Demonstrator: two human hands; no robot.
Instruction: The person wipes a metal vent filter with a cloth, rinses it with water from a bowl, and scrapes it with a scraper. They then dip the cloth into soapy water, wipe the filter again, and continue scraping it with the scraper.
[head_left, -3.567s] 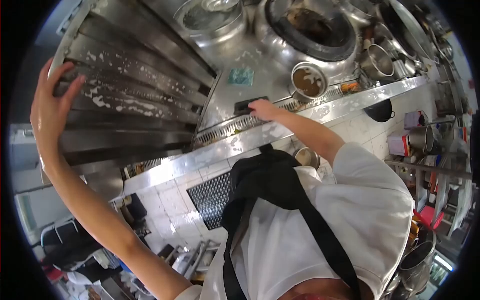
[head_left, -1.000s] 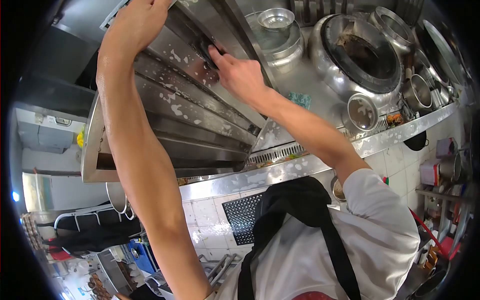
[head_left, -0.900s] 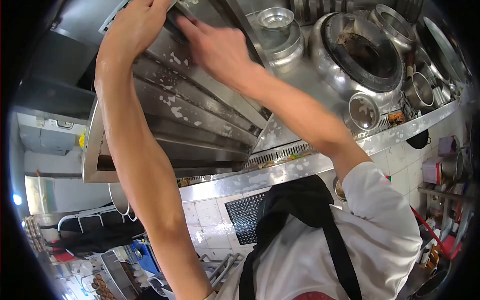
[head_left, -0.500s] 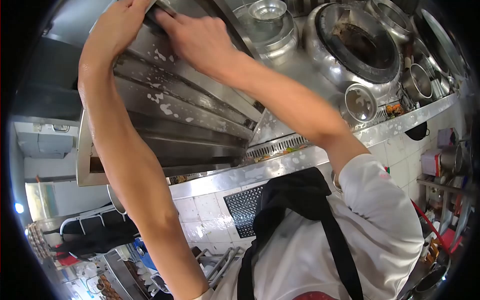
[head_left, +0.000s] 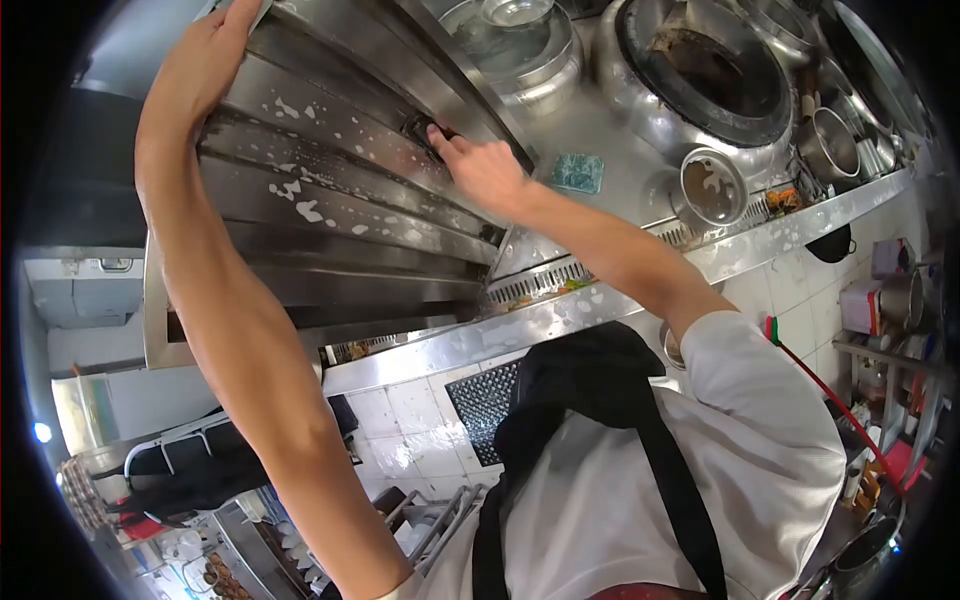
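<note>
A ridged stainless steel panel [head_left: 330, 155] spattered with white suds stands tilted over the counter. At its upper edge my left hand [head_left: 210, 45] is closed on the rim, the fingertips partly cut off by the frame. My right hand [head_left: 485, 172] presses a small dark scrubber [head_left: 425, 130] into one of the panel's grooves near the right side. The hand mostly covers the scrubber, so only its dark edge shows. Just right of that hand, a green scouring pad [head_left: 577, 173] lies on the wet steel counter [head_left: 630, 195].
A steel pot [head_left: 713, 187] of cloudy liquid stands near the counter's front. Behind it is a round wok burner [head_left: 710, 75], with a large covered pot [head_left: 520, 55] to its left. Food scraps lie along the slotted drain [head_left: 540, 283] by the front ledge [head_left: 430, 370].
My right hand has slid down and to the right along the panel with the dark scrubber, uncovering the green pad from view. My left hand stays at the upper edge.
</note>
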